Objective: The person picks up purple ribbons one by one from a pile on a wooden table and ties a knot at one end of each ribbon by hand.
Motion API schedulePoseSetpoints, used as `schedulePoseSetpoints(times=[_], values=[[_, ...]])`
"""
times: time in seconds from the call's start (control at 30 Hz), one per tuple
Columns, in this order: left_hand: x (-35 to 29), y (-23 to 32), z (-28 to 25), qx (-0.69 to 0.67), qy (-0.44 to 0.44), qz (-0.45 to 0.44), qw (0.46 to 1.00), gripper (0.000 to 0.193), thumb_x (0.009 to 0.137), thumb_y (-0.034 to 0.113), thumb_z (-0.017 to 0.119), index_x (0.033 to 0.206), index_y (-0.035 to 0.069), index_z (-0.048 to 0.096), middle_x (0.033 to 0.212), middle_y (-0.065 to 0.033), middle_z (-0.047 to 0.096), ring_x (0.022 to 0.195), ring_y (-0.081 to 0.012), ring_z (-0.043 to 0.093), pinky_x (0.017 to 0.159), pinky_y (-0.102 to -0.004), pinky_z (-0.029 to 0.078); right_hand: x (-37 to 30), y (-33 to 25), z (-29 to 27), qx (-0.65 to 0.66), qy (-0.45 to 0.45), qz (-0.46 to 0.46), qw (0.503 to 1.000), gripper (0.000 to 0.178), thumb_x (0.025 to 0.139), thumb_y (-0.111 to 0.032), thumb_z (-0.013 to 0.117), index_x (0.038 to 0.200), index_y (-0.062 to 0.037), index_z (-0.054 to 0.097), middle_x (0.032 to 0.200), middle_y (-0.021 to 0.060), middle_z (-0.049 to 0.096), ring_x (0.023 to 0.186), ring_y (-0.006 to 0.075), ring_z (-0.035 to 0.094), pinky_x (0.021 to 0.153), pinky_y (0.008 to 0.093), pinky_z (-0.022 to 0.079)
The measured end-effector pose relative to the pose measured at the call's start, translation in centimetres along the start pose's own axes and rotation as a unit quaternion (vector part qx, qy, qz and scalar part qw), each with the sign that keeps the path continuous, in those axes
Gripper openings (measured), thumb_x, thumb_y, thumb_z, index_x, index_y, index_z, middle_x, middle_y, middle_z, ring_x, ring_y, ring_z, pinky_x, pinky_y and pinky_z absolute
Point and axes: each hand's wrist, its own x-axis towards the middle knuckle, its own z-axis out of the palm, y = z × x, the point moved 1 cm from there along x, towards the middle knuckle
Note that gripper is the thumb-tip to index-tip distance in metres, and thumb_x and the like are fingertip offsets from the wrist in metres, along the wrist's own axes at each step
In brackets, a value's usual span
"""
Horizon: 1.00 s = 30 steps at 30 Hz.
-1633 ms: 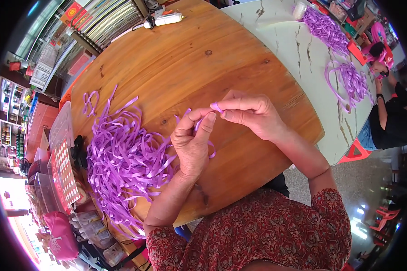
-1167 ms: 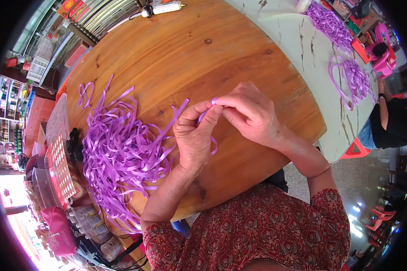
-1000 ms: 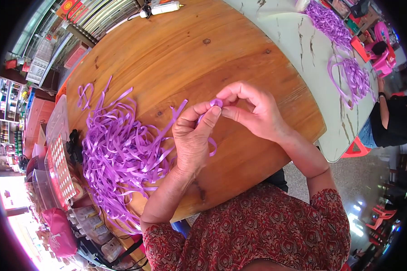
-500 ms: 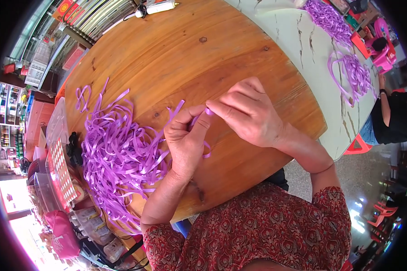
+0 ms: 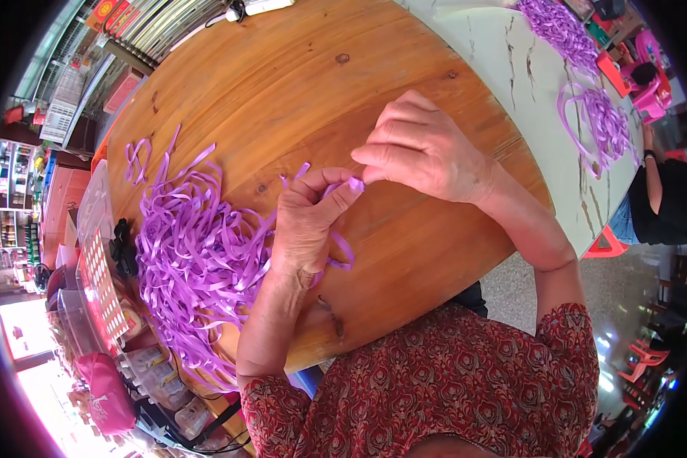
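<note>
A narrow purple ribbon [image 5: 343,250] is pinched between the thumb and forefinger of my left hand [image 5: 304,221], over the wooden table. It is folded into a small bit at the fingertips, and a tail loops down beyond the thumb. My right hand [image 5: 431,156] is closed, its thumb and finger tips meeting that folded bit; the exact grip is partly hidden behind the curled fingers. To the left of my left forearm lies a big tangled heap of purple ribbons [image 5: 198,267].
The round wooden table [image 5: 404,244] meets a white marbled table [image 5: 504,84] bearing more ribbon heaps [image 5: 599,126]. A clear plastic box [image 5: 99,252] and a pink pouch [image 5: 105,393] stand at the left edge. A person in black [image 5: 664,198] sits at far right.
My right hand has shifted slightly right, its fingers curling more. My left hand has turned a little, and the folded bit of ribbon now shows more above the left thumb.
</note>
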Motion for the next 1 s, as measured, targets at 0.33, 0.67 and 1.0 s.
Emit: schedulePoseSetpoints(times=[0.33,0.67,1.0], values=[[0.0,-0.5,0.4,-0.004,0.054,0.112,0.992,0.008,0.084,0.001,0.065,0.092,0.003,0.064,0.078,0.0057,0.057,0.066,0.0,0.046,0.06,-0.0142,0.037,0.1,-0.8,0.6,0.184,0.025,0.157,0.97,0.018,0.071,-0.007,0.077,0.086,-0.0052,0.065,0.072,0.0024,0.059,0.067,0.0184,0.057,0.061,0.0295,0.044],[-0.5,-0.8,0.7,-0.015,0.035,0.166,0.985,0.008,0.085,0.003,0.066,0.092,0.005,0.065,0.076,0.0077,0.055,0.065,0.0012,0.043,0.057,-0.0137,0.033,-0.3,-2.0,1.0,0.356,0.036,0.336,0.871,0.007,0.08,-0.003,0.067,0.082,-0.0012,0.061,0.075,0.0043,0.06,0.068,0.0131,0.055,0.061,0.026,0.043],[-0.4,-1.2,0.2,0.016,0.038,0.165,0.986,0.01,0.084,0.001,0.066,0.094,0.004,0.065,0.077,0.0062,0.058,0.065,0.0005,0.046,0.057,-0.0138,0.037,-0.2,-2.1,0.7,0.293,0.037,0.26,0.919,0.009,0.081,-0.006,0.068,0.087,-0.001,0.063,0.076,0.0045,0.06,0.07,0.0109,0.056,0.062,0.0256,0.044]])
